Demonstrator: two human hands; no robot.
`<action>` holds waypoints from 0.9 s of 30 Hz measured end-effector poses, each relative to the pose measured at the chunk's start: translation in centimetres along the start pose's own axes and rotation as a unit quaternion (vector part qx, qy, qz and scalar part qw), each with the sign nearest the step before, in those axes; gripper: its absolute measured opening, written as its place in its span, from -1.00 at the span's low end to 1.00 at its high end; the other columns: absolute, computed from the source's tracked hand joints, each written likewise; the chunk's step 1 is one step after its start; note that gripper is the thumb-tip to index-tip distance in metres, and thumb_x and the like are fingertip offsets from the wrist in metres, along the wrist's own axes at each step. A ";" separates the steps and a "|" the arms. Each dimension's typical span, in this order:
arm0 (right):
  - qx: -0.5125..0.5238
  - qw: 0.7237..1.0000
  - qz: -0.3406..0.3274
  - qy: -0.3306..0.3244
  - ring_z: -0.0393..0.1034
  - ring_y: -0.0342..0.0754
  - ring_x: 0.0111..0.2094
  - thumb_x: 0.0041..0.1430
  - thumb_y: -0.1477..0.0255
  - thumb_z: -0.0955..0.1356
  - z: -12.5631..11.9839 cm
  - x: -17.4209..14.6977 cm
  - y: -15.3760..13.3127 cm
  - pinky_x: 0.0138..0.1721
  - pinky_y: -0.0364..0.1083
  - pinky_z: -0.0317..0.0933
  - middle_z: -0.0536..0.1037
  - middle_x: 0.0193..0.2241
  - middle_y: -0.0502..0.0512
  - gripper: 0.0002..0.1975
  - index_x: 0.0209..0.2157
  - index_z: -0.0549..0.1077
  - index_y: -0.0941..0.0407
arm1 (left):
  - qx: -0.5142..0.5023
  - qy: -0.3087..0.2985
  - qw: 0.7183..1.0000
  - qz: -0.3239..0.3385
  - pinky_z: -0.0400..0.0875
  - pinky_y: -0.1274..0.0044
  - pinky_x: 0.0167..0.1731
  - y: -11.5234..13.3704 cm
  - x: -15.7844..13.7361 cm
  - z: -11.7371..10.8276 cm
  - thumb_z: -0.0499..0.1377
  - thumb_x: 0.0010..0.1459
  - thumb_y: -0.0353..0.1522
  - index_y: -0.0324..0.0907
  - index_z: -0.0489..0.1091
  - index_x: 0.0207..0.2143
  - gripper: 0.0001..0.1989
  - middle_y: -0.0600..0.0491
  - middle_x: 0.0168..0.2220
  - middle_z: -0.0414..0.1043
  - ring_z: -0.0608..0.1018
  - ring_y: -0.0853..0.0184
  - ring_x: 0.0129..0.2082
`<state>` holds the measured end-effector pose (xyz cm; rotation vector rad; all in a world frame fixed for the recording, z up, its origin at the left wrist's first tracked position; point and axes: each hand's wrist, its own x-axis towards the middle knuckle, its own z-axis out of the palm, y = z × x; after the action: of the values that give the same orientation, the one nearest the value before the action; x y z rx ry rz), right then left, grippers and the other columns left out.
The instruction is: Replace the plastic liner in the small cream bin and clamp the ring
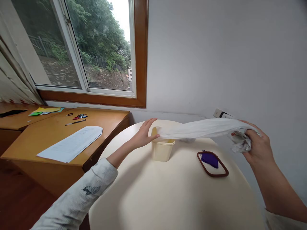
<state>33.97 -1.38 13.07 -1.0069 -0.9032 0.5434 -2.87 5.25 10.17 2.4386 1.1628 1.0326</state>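
A small cream trash bin [163, 152] stands on the round table. My left hand [143, 134] is at its left rim, with the fingers stretched out and the thumb apart from them, touching or nearly touching the bin. A thin white plastic bag [203, 128] stretches sideways from the bin's mouth to the right. My right hand [260, 143] is closed on the bag's crumpled far end, above the table's right edge. Whether the bag's other end is still inside the bin is hard to see. To the right lies a brown rounded frame [217, 175] with a purple cloth-like piece [209, 159] inside it.
The round cream table [168, 198] stands against the wall by a socket [218, 113]. At left, a wooden desk [107, 127] holds papers [72, 143], a pen [75, 122], scissors [80, 117] and coloured sheets [45, 110]. A window [100, 48] is above it.
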 end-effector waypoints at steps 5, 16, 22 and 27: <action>-0.067 0.997 -0.025 -0.026 0.30 -0.17 -0.45 -0.13 0.50 0.32 0.6 1.0 -0.8 -0.48 -0.19 0.21 0.45 -0.40 0.01 -0.74 -0.31 0.50 0.09 | -0.007 -0.036 0.999 -0.038 0.10 0.25 0.08 -0.9 -0.8 1.4 0.08 0.07 -0.10 -0.03 0.13 0.04 -0.51 -0.06 0.18 -0.02 0.05 0.13 0.19; -0.283 0.922 -0.112 -0.239 0.28 -0.19 -0.45 -0.06 0.47 0.24 9.3 0.6 -2.7 -0.45 -0.19 0.14 0.51 -0.40 -0.03 -0.69 -0.25 0.50 0.09 | -0.011 -0.064 0.996 -0.065 0.23 0.30 -0.01 -1.9 -2.5 3.5 0.15 -0.01 -0.11 -0.12 0.26 -0.27 -0.67 -0.07 0.20 -0.03 0.14 0.12 0.16; -0.314 0.873 -0.127 -0.352 0.30 -0.18 -0.45 -0.04 0.45 0.23 12.7 0.3 -1.3 -0.45 -0.20 0.14 0.50 -0.40 -0.05 -0.68 -0.22 0.48 0.08 | -0.026 -0.052 0.996 -0.071 0.20 0.30 0.00 -1.9 -2.4 3.5 0.13 0.02 -0.12 -0.16 0.22 -0.49 -0.71 -0.06 0.18 0.03 0.20 0.12 0.13; -0.309 0.861 -0.133 -0.382 0.31 -0.17 -0.45 -0.03 0.43 0.23 13.7 -0.1 -0.8 -0.46 -0.21 0.14 0.52 -0.39 -0.06 -0.73 -0.29 0.48 0.05 | -0.065 -0.075 0.994 -0.048 0.17 0.31 0.03 -1.2 -2.6 2.9 0.18 -0.03 -0.13 -0.15 0.24 -0.50 -0.71 -0.05 0.16 0.08 0.21 0.11 0.12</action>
<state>22.35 4.79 16.94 -1.2199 -1.9915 0.4153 -2.69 4.28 6.26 2.2912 1.1152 0.8530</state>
